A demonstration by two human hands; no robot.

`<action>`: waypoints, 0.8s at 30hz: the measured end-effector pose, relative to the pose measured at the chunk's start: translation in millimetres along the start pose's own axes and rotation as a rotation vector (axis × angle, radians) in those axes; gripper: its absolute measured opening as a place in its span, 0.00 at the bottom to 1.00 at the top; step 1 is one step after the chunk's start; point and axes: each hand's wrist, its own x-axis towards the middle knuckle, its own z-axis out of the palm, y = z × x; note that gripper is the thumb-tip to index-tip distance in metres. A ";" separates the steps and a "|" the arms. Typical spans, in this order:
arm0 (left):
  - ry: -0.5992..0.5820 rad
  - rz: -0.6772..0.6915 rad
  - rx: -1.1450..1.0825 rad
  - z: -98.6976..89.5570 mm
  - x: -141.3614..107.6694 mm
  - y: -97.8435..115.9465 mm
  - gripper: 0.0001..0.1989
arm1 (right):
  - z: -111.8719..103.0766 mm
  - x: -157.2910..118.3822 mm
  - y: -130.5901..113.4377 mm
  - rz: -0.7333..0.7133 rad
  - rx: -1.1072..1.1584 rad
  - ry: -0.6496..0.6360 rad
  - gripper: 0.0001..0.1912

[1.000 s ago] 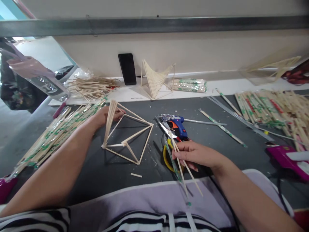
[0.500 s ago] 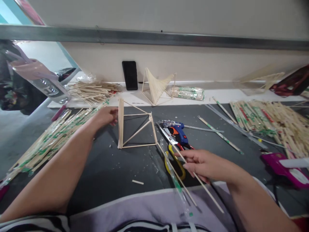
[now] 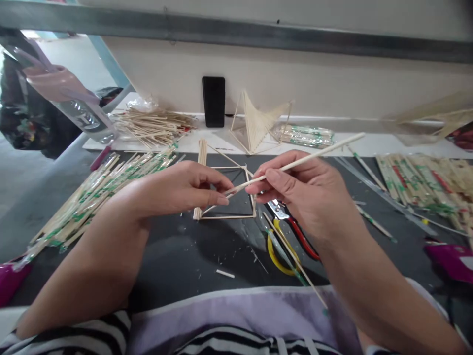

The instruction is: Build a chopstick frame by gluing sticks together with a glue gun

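A wooden chopstick [image 3: 325, 151] is held at a slant in front of me, its thicker end pointing up to the right. My right hand [image 3: 305, 195] grips it between thumb and fingers. At the lower left end, my left hand [image 3: 192, 190] pinches the same chopstick. Behind both hands, a frame of glued sticks [image 3: 202, 154] stands on the dark table, partly hidden. Below my right hand lie scissors with a yellow handle [image 3: 272, 254] and a tool with a red handle [image 3: 303, 240]. Another loose chopstick [image 3: 301, 266] lies beside them.
Wrapped chopsticks lie in a pile [image 3: 96, 202] at left and another [image 3: 417, 182] at right. Along the back are loose sticks [image 3: 148, 125], a black phone [image 3: 214, 102] and a curved stick model [image 3: 254, 123]. A bottle [image 3: 74, 101] stands back left; a magenta tool [image 3: 449, 260] is at right.
My right hand has lifted the chopstick up from near the scissors. My left hand has left the frame's side, moved right and closed on the chopstick's end. The view has shifted slightly.
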 end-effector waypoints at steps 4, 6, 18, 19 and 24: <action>-0.184 -0.010 0.068 3.9 10.2 -16.7 0.11 | 9.6 -2.3 8.9 0.002 -0.055 0.025 0.07; -0.283 -0.023 0.083 4.8 15.9 -24.4 0.10 | 11.8 -3.4 9.7 0.003 -0.102 0.051 0.07; -0.152 -0.277 0.055 -30.6 10.4 -58.0 0.08 | 38.9 59.5 -17.5 -0.118 -0.415 -0.178 0.02; -0.149 -0.280 0.039 -33.5 9.3 -61.2 0.08 | 39.5 69.4 -16.0 -0.057 -0.387 -0.211 0.03; -0.171 -0.278 -0.062 -33.8 6.8 -64.0 0.10 | 36.1 112.0 0.6 0.208 -0.210 -0.307 0.09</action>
